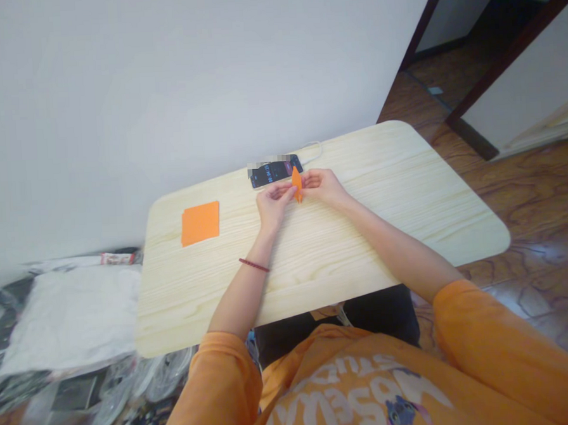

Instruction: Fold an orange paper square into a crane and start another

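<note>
A small piece of folded orange paper (pixel 296 184) is held upright above the wooden table (pixel 361 234), narrow and pointed at the top, with its lower end split into thin tips. My left hand (pixel 274 203) pinches it from the left, thumb on its face. From the other side, the fingers of my right hand (pixel 321 186) close on its right edge. Just behind the hands lies a phone (pixel 271 172) with a timer on its lit screen. To the left rests a stack of square orange paper sheets (pixel 201 223), slightly misaligned.
A white cable (pixel 316 148) runs from the phone along the table's back edge. The white wall (pixel 186 84) rises directly behind the table. At the lower left stand a white bag (pixel 75 318) and clutter in plastic wrapping. A doorway opens at the upper right.
</note>
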`<state>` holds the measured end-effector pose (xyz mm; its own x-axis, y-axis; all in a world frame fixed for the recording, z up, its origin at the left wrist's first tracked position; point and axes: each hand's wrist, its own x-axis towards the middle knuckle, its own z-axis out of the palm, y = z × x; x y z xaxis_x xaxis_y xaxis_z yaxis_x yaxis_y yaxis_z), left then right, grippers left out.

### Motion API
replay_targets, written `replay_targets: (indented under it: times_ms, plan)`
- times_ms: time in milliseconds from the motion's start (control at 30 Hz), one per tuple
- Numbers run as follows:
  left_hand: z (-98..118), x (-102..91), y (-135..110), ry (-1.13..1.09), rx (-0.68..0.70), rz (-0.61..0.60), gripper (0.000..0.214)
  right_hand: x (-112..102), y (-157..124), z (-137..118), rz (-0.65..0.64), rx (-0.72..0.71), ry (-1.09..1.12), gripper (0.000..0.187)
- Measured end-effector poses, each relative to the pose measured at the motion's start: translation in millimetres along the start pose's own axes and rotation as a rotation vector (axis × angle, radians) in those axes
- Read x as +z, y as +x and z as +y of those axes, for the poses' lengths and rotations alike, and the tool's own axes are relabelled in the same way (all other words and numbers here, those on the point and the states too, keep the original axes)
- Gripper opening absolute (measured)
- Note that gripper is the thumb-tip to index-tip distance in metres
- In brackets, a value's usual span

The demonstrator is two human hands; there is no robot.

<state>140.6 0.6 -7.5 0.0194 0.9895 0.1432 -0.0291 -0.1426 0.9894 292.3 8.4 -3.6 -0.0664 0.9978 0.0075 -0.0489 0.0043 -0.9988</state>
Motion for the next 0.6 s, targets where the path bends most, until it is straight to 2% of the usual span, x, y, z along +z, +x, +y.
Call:
replay_targets:
  times_ms: [200, 300, 500, 600]
  plan:
    - [-0.2, -1.4, 0.4, 0.014, 0.01, -0.065, 0.034, -5.6, 4.6, 4.0, 0.0, 0.006, 0.036, 0.034]
    - [0.1, -1.6, -0.8, 0.032, 0.046, -0.045, 0.03, -3.2, 3.3, 2.7, -0.01, -0.012, 0.055, 0.034]
    - [0.0, -0.1, -6.1, 0.183, 0.215, 0.01, 0.015, 2.6, -2.1, -2.1, 0.023, -0.093, 0.037, 0.036]
    - [1.5, 1.0, -8.0, 0.197, 0.224, 0.021, 0.014, 3.1, -3.2, -2.7, 0.029, -0.108, 0.048, 0.036]
